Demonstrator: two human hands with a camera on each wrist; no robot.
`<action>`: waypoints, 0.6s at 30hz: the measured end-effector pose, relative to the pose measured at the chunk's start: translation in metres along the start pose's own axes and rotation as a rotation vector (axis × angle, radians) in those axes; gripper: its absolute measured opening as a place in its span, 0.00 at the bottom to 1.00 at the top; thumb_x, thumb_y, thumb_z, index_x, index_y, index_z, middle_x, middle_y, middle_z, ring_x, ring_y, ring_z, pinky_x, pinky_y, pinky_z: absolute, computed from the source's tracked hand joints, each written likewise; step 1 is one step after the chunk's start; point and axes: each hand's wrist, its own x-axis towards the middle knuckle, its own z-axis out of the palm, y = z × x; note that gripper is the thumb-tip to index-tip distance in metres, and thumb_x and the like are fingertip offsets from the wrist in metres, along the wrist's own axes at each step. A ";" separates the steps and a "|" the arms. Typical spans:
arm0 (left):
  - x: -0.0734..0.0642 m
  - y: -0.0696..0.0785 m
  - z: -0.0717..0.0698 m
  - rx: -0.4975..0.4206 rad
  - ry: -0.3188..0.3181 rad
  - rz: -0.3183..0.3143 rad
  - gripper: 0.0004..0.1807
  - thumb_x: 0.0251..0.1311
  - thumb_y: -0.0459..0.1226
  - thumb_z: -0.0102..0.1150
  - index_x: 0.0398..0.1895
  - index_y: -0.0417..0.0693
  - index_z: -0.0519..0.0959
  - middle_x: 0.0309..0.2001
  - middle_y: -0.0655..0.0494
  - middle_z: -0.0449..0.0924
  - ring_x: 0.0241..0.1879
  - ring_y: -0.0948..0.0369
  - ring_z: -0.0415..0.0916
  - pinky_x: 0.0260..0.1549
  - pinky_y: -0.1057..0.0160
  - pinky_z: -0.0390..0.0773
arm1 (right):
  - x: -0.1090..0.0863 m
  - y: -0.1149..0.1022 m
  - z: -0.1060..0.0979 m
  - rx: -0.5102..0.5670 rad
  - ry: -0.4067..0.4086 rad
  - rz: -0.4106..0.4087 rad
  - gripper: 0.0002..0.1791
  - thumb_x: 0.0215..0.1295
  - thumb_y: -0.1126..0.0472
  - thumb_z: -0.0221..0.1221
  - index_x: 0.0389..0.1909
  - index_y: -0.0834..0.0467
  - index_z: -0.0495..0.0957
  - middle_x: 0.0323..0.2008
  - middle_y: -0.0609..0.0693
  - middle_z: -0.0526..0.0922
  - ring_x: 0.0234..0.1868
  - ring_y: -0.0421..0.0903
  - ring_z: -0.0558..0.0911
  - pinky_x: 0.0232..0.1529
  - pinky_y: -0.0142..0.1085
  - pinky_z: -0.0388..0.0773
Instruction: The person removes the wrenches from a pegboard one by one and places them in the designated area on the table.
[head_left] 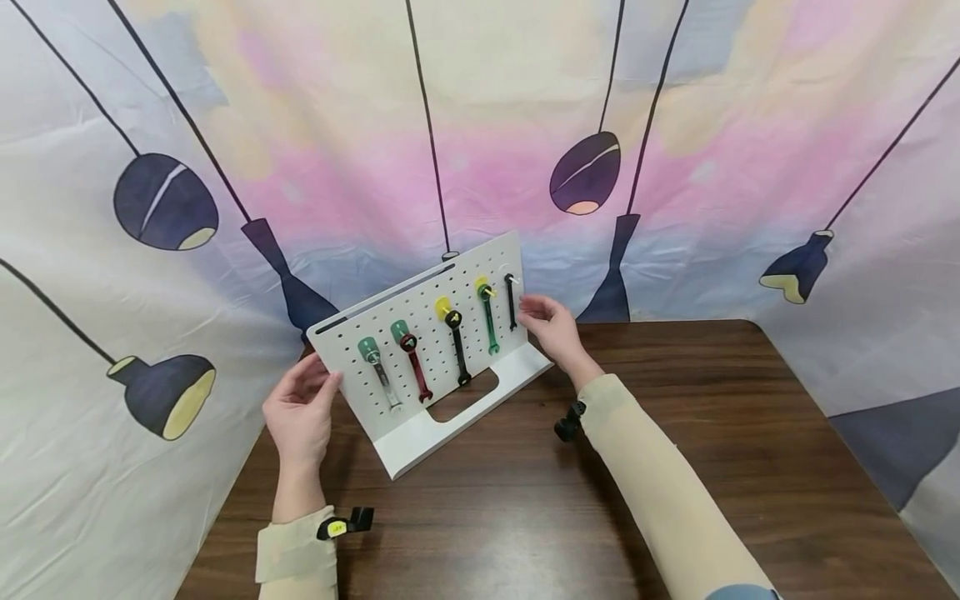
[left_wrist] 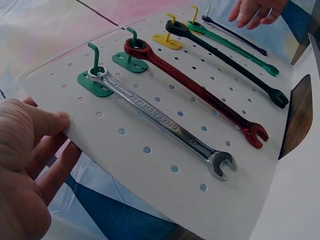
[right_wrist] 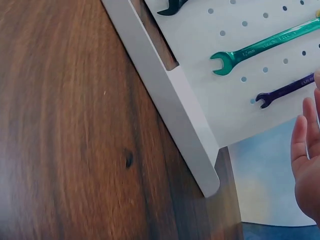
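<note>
A white pegboard stand (head_left: 352,358) is set at an angle on the table, its left side nearer. My left hand (left_wrist: 30,165) pinches its left edge, thumb on the front face and fingers behind. My right hand (head_left: 551,327) is at the right edge beside the smallest wrench, fingers loosely extended. From left to right, combination wrenches hang on pegs: a silver wrench (left_wrist: 165,120), a red wrench (left_wrist: 200,92), a black wrench (left_wrist: 230,62), a green wrench (right_wrist: 270,44) and a small dark purple wrench (right_wrist: 285,91). The left two pegs are green, with yellow ones farther right.
The stand has a flat front lip (head_left: 480,408) with a long cutout behind it. Under it lies a dark wooden table (head_left: 487,517). A printed cloth (head_left: 360,167) with drawn lamps hangs close behind. Each wrist wears a black camera mount (head_left: 570,421).
</note>
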 end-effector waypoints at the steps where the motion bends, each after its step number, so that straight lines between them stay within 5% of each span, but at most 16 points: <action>1: 0.000 0.000 0.000 0.002 -0.001 0.001 0.21 0.61 0.22 0.73 0.58 0.36 0.86 0.43 0.62 0.89 0.38 0.64 0.85 0.36 0.74 0.82 | 0.002 0.000 0.001 0.007 0.006 0.005 0.22 0.74 0.63 0.68 0.67 0.60 0.81 0.61 0.57 0.85 0.61 0.53 0.82 0.63 0.44 0.79; 9: 0.002 -0.001 -0.001 0.019 -0.010 0.014 0.20 0.62 0.22 0.73 0.58 0.36 0.86 0.43 0.63 0.89 0.38 0.65 0.85 0.34 0.75 0.81 | 0.010 -0.001 0.008 0.091 0.046 0.046 0.22 0.73 0.64 0.70 0.65 0.61 0.81 0.61 0.58 0.84 0.62 0.55 0.81 0.64 0.45 0.79; 18: 0.001 -0.001 -0.002 0.041 -0.011 0.016 0.20 0.62 0.23 0.73 0.58 0.37 0.87 0.43 0.64 0.89 0.38 0.65 0.85 0.35 0.75 0.81 | 0.016 0.002 0.019 0.063 0.080 0.061 0.20 0.72 0.61 0.71 0.62 0.60 0.83 0.56 0.57 0.85 0.58 0.54 0.83 0.62 0.44 0.79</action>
